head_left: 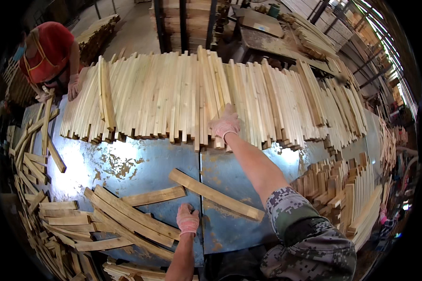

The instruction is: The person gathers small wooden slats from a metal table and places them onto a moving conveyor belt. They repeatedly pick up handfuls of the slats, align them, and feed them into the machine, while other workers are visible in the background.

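Observation:
A thick row of pale wooden strips (150,93) lies side by side across the metal table. Over the middle of that row reaches my right hand (226,124), in a pinkish knit glove, its fingers closed about a wooden strip (219,142) near its front end; the grip is partly hidden by the hand. Closer to me, my left hand (187,220), gloved alike, is curled with nothing visible in it, just above or on the table. Beside it are curved wooden strips (131,218), and a single bowed strip (215,194) lies slantwise between my hands.
At the far left a person in red (49,51) stands with gloved hands by the row's end. Loose strips (61,220) are heaped along the left edge. Bundled wood pieces (342,187) stand at right. The blue-grey metal table (150,157) has worn patches. Behind is another table (267,44).

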Demonstrator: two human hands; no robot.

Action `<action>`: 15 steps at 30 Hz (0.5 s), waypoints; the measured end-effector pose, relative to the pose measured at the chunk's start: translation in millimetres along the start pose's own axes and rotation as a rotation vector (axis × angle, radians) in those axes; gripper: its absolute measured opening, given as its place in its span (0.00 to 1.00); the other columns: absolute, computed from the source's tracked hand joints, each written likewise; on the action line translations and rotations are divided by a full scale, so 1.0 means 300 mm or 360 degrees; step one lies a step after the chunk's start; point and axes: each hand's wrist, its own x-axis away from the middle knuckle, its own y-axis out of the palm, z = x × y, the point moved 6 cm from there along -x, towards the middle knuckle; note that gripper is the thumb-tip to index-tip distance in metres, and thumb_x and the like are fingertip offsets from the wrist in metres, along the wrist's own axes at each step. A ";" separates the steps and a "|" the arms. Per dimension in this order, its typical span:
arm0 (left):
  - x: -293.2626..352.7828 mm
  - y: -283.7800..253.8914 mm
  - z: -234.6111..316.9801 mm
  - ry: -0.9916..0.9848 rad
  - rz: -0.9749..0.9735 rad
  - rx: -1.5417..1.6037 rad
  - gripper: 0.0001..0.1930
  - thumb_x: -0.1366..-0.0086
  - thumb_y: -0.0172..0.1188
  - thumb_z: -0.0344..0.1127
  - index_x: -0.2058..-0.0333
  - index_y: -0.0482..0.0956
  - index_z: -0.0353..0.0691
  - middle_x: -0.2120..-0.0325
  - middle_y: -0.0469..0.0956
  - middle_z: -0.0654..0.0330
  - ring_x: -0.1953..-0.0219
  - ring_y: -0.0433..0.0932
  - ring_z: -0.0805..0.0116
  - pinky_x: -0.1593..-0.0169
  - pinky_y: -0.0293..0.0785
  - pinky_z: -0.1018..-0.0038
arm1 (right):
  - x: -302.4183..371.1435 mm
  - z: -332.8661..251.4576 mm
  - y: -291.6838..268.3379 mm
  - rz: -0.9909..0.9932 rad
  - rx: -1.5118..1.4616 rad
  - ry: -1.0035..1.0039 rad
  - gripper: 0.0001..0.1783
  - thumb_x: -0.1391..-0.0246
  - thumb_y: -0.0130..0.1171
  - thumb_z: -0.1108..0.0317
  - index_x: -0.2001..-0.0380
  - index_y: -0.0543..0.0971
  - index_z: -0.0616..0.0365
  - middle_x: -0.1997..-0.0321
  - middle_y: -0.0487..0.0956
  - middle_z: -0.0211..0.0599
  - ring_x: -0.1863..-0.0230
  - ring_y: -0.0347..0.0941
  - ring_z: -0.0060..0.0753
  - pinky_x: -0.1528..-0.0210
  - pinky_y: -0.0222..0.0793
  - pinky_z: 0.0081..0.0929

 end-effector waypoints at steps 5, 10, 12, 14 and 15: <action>-0.021 -0.017 0.029 0.0004 -0.0187 0.0028 0.17 0.45 0.75 0.40 0.62 0.82 0.36 0.65 0.84 0.47 0.62 0.83 0.43 0.54 0.80 0.55 | 0.247 0.298 -0.012 0.0069 0.0057 -0.0211 0.61 0.56 0.81 0.51 0.24 0.57 0.50 0.34 0.75 0.62 0.35 0.76 0.62 0.37 0.77 0.50; 0.048 0.107 0.204 -0.0411 -0.0695 0.1433 0.31 0.32 0.73 0.44 0.36 0.76 0.38 0.53 0.86 0.57 0.56 0.86 0.57 0.51 0.84 0.58 | 0.690 0.651 -0.163 -0.0586 -0.1171 -0.0082 0.58 0.59 0.82 0.58 0.25 0.62 0.52 0.47 0.83 0.57 0.67 0.85 0.51 0.79 0.82 0.40; 0.154 0.165 0.467 -0.0470 -0.0886 0.2059 0.36 0.32 0.74 0.45 0.31 0.70 0.39 0.48 0.84 0.56 0.53 0.85 0.55 0.50 0.85 0.58 | 0.856 0.776 -0.204 -0.0743 -0.1144 -0.0024 0.64 0.58 0.80 0.57 0.19 0.57 0.48 0.42 0.81 0.55 0.67 0.83 0.47 0.77 0.83 0.40; 0.249 0.218 0.624 -0.0374 -0.0906 0.2258 0.39 0.32 0.75 0.45 0.29 0.67 0.38 0.44 0.81 0.53 0.49 0.85 0.54 0.48 0.85 0.57 | 1.017 0.859 -0.249 -0.0660 -0.1162 0.0052 0.65 0.57 0.78 0.55 0.18 0.55 0.47 0.39 0.78 0.54 0.67 0.84 0.48 0.78 0.82 0.37; 0.271 0.247 0.665 -0.0227 -0.0857 0.2124 0.39 0.32 0.75 0.45 0.29 0.67 0.37 0.43 0.80 0.51 0.48 0.84 0.54 0.47 0.85 0.57 | 1.077 0.894 -0.276 -0.0626 -0.1177 0.0088 0.66 0.57 0.78 0.54 0.17 0.54 0.46 0.38 0.77 0.54 0.67 0.84 0.49 0.79 0.81 0.36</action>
